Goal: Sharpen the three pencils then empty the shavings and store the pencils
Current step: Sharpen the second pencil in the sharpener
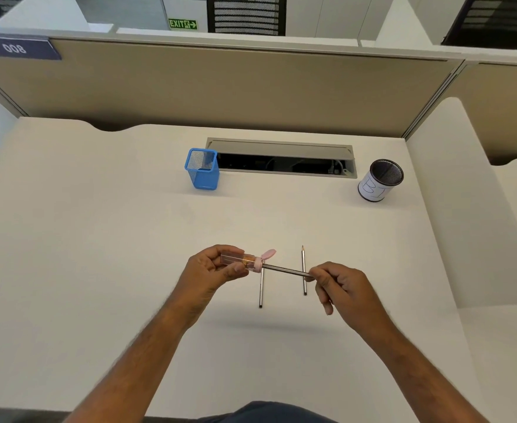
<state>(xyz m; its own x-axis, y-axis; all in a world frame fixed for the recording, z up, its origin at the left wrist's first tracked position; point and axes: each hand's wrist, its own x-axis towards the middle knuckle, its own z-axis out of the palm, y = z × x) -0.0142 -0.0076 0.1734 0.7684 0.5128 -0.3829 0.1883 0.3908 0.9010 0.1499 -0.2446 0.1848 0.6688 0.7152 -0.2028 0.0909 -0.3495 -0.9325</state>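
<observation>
Left hand (213, 270) is curled around a small clear-and-pink plastic pencil sharpener (241, 261), thumb underneath and fingers on top, holding it above the pale cream counter (98, 239) with its pink hinged cap (268, 254) flipped open and tilted up to the right. Right hand (339, 282) pinches the rear part of a dark grey pencil (286, 269) between thumb and fingertips, the other fingers loosely folded; that pencil's long axis runs nearly level, sloping slightly down to the right, and its front end sits in the sharpener's pink mouth. Beneath it lie two more grey pencils, both flat on the counter and pointing away from the person: the left lying pencil (261, 290) has its far end hidden behind the sharpener, and the right lying pencil (304, 270) shows a sharpened tip at its far end and passes under the held pencil near the right fingertips. Wide bare counter spreads to the left and toward the near edge. Well beyond the hands, a blue square mesh cup (203, 170) stands upright just left of an open grey cable trough (281, 157) at the back, and a black mesh round cup with a white paper label (379, 181) stands upright just right of it, near the raised white side panel (452, 193) that bounds the right edge. A tan partition (220, 87) closes off the back.
</observation>
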